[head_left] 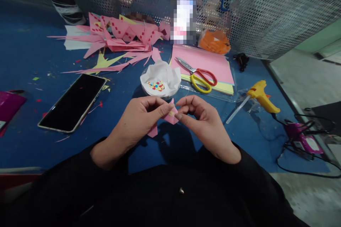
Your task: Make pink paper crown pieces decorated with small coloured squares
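A small piece of folded pink paper (172, 118) with a pale yellow patch is pinched between the thumb and fingers of my left hand (141, 120). Part of the pink paper hangs down below those fingers. My right hand (204, 120) is closed at the paper's right edge, thumb and fingertips brought together there; whether a tiny piece sits between them cannot be made out. Just beyond both hands stands a bowl (146, 88) lined with white tissue, holding small red, yellow and blue paper bits (156, 85).
Red-and-yellow-handled scissors (197, 72) lie on a stack of coloured paper (213, 60). To the right are a yellow glue gun (262, 97) and its black cable (282, 165). At left, a phone (74, 101) lies near pink paper scraps (119, 37). A perforated metal screen (253, 10) stands behind.
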`<state>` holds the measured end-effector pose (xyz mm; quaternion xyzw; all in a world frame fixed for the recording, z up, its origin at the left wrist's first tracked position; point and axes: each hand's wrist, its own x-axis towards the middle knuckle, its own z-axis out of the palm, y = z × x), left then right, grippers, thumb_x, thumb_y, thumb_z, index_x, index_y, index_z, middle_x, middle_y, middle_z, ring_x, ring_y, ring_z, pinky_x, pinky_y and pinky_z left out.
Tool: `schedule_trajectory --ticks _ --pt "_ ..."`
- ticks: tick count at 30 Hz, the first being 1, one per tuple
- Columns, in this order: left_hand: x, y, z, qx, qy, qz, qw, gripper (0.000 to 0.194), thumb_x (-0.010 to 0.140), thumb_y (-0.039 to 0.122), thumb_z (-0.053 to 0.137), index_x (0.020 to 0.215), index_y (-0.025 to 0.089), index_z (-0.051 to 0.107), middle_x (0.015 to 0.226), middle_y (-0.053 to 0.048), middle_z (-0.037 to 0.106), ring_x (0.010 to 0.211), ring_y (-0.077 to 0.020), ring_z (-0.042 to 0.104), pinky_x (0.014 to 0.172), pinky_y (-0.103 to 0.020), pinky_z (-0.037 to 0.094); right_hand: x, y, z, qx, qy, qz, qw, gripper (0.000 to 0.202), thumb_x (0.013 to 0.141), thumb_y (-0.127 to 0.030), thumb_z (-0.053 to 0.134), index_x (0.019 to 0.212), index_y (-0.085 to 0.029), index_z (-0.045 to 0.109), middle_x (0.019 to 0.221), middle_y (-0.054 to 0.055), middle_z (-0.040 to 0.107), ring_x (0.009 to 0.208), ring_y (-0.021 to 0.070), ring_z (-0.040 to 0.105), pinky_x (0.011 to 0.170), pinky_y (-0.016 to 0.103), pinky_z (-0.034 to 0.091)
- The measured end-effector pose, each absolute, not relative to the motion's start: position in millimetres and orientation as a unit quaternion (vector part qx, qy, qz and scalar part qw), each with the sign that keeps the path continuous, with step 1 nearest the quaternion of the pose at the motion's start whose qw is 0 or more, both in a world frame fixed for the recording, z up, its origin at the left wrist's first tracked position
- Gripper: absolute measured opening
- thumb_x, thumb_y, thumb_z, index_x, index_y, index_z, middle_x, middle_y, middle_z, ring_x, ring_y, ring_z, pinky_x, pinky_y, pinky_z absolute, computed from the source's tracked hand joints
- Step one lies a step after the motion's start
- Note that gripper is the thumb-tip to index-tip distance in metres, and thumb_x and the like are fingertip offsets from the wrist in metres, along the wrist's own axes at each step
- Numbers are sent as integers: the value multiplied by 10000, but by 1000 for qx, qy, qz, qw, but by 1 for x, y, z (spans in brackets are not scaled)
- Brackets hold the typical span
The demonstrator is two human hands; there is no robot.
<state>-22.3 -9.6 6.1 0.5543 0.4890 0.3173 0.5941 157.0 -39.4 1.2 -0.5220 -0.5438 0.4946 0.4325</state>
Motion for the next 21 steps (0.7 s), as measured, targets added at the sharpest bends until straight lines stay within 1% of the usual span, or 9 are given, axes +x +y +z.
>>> schedule_trajectory --ticks 4,6,10,13,15,17,19,20,21 --pt "-20 -8 4 560 491 342 573 244 822 403 739 694 194 747 687 9 710 589 -107 560 552 -196 429 157 -39 2 -521 -552 488 431 195 793 -172 681 973 -188 607 722 -48 651 688 107 610 705 283 474" --pt "-21 -8 2 552 489 352 577 297 843 441 712 684 191 737 657 16 681 609 -109 558 589 -202 429 159 -39 2 -524 -549 484 435 199 791 -177 684 975 -187 609 732 -45 653 691 108 610 706 283 472" --pt "-24 -8 1 558 487 297 603 311 825 499 727 753 198 748 571 39 596 510 -99 500 509 -208 378 161 -37 3 -529 -539 478 450 202 790 -195 698 972 -195 611 738 -43 652 689 111 600 690 283 469" --pt "-25 -8 3 563 487 268 612 318 798 516 755 803 197 763 660 20 643 523 -95 515 506 -201 391 161 -36 4 -531 -543 470 450 188 799 -217 707 960 -203 611 741 -38 656 692 119 614 693 289 480" --pt "-24 -7 5 552 500 274 608 331 792 520 756 788 188 760 677 13 641 526 -91 504 503 -197 390 164 -35 5 -529 -559 446 457 175 816 -248 710 959 -210 615 793 -16 681 754 140 657 748 309 509" --pt "-24 -7 5 537 516 282 605 316 770 498 779 779 182 759 649 19 608 514 -86 473 483 -190 364 177 -33 7 -534 -579 377 488 158 845 -270 692 976 -221 619 875 15 709 845 167 688 825 341 526" --pt "-24 -6 4 519 531 294 602 319 734 485 809 732 173 744 609 24 570 500 -80 446 456 -182 329 203 -31 8 -568 -594 249 512 142 874 -260 646 1010 -230 620 951 44 720 905 189 688 884 378 521" --pt "-24 -5 3 515 532 302 601 324 729 487 812 715 173 736 600 26 562 495 -75 436 448 -176 317 221 -30 8 -602 -596 161 507 145 879 -242 618 1023 -229 622 979 59 717 914 201 681 898 398 513" --pt "-24 -4 2 510 533 303 603 322 719 486 819 714 174 735 602 26 563 497 -74 439 447 -173 318 241 -29 9 -648 -593 74 472 182 875 -225 596 1055 -222 621 1031 84 709 942 220 671 921 425 496"
